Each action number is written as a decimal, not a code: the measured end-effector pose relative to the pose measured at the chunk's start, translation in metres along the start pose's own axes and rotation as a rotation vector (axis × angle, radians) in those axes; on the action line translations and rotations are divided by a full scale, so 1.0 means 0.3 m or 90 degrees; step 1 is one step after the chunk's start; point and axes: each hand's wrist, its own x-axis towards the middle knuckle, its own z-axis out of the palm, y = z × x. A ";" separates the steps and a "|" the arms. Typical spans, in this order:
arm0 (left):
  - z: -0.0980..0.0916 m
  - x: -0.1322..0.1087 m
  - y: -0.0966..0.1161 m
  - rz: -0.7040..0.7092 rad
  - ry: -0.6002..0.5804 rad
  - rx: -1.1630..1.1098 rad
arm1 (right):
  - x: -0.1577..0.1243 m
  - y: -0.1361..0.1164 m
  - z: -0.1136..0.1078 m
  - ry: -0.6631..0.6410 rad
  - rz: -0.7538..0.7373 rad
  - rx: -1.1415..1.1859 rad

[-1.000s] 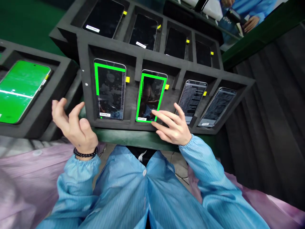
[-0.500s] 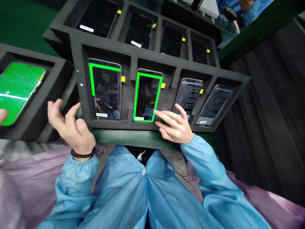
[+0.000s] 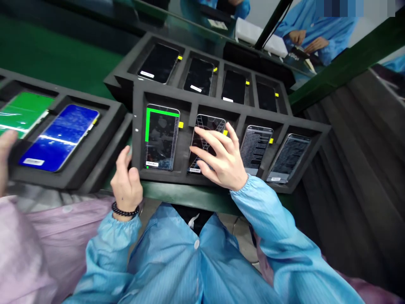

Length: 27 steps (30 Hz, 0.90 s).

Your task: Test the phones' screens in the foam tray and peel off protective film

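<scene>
My right hand [image 3: 221, 158] is open, its fingers spread over the second smartphone [image 3: 209, 122] from the left in the near row of a black foam tray [image 3: 164, 175]. Its fingertips are at that screen, which shows crossed grid lines; the hand hides part of it. My left hand [image 3: 126, 185], with a black beaded bracelet, holds nothing. Its fingers are loosely bent and apart from the thumb, by the tray's left edge. The leftmost smartphone [image 3: 161, 139] shows a partial green border. To the right, two smartphones [image 3: 257, 147] [image 3: 289, 158] show lines of text.
A second foam tray [image 3: 126, 71] behind holds several dark-screened phones. At left, another tray [image 3: 72, 179] bears a green-screened phone [image 3: 28, 112] and a blue-screened phone [image 3: 63, 137]; a co-worker's hand [image 3: 5, 152] is beside it. Other people's hands [image 3: 306, 42] work across the bench. A green post [image 3: 341, 55] slants at right.
My right hand has moved up and across the second phone, whose green border has given way to crossed grid lines. My left hand's fingers are drawn closer together. The view has shifted.
</scene>
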 end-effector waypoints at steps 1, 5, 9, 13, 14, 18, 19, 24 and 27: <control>0.000 0.000 -0.003 0.002 -0.006 0.001 | 0.039 -0.005 0.018 -0.007 0.004 -0.014; 0.000 0.004 -0.012 0.023 -0.009 -0.009 | 0.159 -0.019 0.083 -0.009 0.036 -0.056; 0.002 0.003 -0.023 0.018 -0.011 -0.035 | 0.206 -0.021 0.113 -0.017 0.025 -0.073; 0.003 0.000 -0.030 0.010 -0.023 -0.061 | 0.211 -0.012 0.122 -0.030 0.076 -0.095; 0.003 0.000 -0.029 0.011 -0.024 -0.066 | 0.209 -0.010 0.124 -0.033 0.081 -0.098; 0.000 0.004 -0.022 0.021 -0.016 -0.070 | 0.187 -0.012 0.125 -0.016 0.047 -0.113; 0.000 0.005 -0.019 0.023 -0.017 -0.069 | 0.178 -0.016 0.123 -0.010 0.036 -0.111; -0.002 0.008 -0.015 0.028 -0.020 -0.066 | 0.123 -0.044 0.106 -0.044 -0.004 -0.054; -0.001 0.008 -0.018 0.032 -0.021 -0.065 | 0.086 -0.067 0.099 -0.075 -0.046 -0.015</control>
